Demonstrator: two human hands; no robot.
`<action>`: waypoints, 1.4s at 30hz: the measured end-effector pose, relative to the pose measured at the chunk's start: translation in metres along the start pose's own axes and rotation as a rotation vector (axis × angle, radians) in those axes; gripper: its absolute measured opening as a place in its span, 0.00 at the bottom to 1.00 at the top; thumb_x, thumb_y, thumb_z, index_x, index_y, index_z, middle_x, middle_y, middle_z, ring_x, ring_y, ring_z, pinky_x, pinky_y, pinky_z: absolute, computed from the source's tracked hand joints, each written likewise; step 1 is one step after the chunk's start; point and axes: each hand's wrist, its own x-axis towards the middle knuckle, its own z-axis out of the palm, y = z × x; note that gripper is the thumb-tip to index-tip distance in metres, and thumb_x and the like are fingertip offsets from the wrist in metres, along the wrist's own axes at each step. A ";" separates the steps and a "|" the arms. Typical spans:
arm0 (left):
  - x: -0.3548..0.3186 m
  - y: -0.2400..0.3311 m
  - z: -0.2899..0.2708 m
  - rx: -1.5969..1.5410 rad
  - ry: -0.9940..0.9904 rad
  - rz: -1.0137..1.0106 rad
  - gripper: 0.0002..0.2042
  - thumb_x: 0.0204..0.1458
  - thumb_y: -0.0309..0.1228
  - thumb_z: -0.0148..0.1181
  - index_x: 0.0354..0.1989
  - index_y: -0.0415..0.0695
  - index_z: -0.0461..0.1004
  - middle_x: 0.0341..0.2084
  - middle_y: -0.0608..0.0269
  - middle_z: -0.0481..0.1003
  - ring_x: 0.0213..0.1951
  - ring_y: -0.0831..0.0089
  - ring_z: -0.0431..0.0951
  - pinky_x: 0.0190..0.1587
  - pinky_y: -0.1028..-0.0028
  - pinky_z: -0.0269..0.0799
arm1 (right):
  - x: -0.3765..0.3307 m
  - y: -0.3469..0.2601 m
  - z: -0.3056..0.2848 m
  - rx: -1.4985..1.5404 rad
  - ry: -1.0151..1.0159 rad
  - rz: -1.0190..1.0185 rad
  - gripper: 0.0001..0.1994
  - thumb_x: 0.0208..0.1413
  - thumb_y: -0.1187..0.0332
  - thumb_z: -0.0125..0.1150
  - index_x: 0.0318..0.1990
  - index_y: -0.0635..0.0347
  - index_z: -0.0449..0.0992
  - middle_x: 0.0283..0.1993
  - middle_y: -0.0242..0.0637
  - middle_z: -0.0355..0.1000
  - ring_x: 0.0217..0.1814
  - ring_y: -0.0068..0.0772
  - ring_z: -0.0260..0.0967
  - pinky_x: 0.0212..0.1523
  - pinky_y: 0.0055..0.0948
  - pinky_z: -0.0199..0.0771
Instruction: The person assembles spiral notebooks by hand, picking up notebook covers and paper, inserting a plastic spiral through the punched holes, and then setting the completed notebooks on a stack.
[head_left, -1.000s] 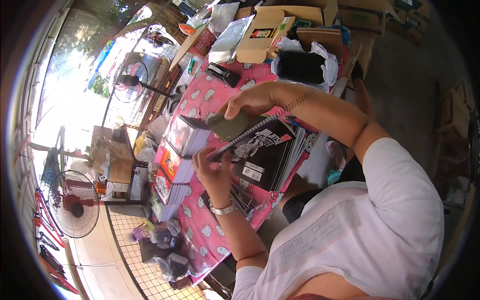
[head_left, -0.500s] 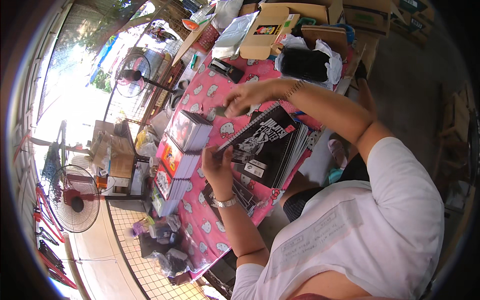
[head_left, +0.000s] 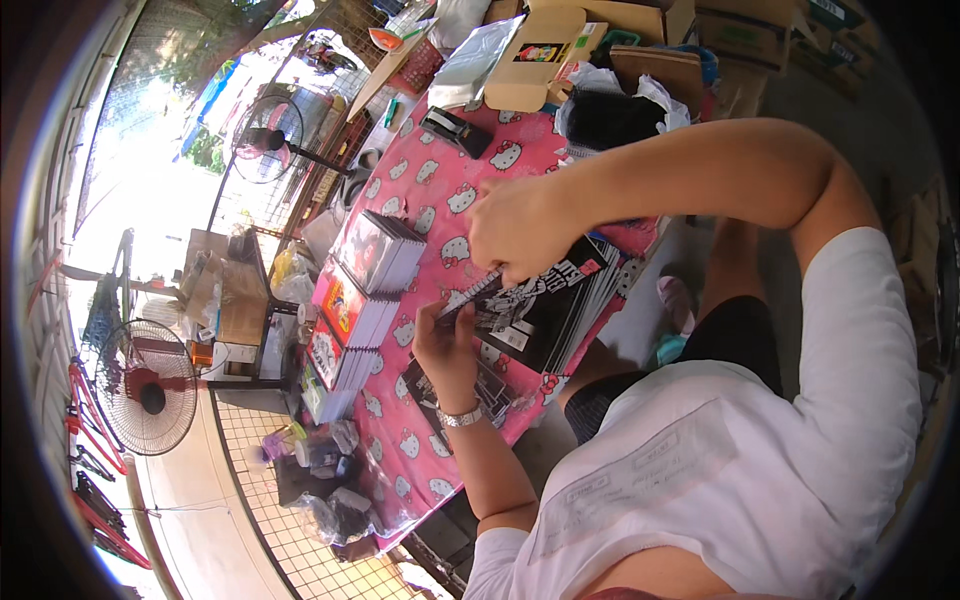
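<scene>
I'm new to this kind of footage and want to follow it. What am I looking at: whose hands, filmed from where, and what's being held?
There is no machine here, just a person's bare hands. The view comes from a fisheye camera worn on the head, looking down, so straight edges bend near the rim. The left hand pinches a corner of a black spiral notebook, the top one of a pile. The right hand curls over its binding; exactly what it grasps is hidden. The pink table cover also bears stacks of coloured notebooks and a black tape dispenser.
</scene>
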 end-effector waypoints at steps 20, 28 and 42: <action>-0.004 0.000 -0.001 -0.090 -0.108 0.041 0.11 0.50 0.16 0.65 0.39 0.36 0.70 0.33 0.66 0.72 0.26 0.83 0.73 0.28 0.82 0.68 | 0.028 0.046 0.053 1.057 -0.234 0.137 0.29 0.54 0.50 0.62 0.57 0.62 0.74 0.58 0.61 0.69 0.61 0.52 0.69 0.58 0.46 0.70; 0.002 0.007 0.007 -0.072 -0.116 -0.023 0.13 0.45 0.17 0.70 0.36 0.36 0.71 0.32 0.66 0.71 0.32 0.79 0.74 0.34 0.80 0.71 | 0.018 0.060 0.172 -0.013 0.222 0.191 0.30 0.55 0.51 0.61 0.65 0.45 0.68 0.69 0.64 0.53 0.69 0.65 0.55 0.68 0.54 0.56; -0.001 -0.002 0.016 -0.161 -0.082 0.029 0.15 0.42 0.17 0.72 0.34 0.37 0.71 0.32 0.66 0.71 0.33 0.80 0.69 0.36 0.81 0.67 | -0.012 0.017 0.040 1.473 0.000 -0.236 0.36 0.67 0.39 0.37 0.65 0.64 0.63 0.66 0.36 0.63 0.67 0.26 0.56 0.68 0.31 0.54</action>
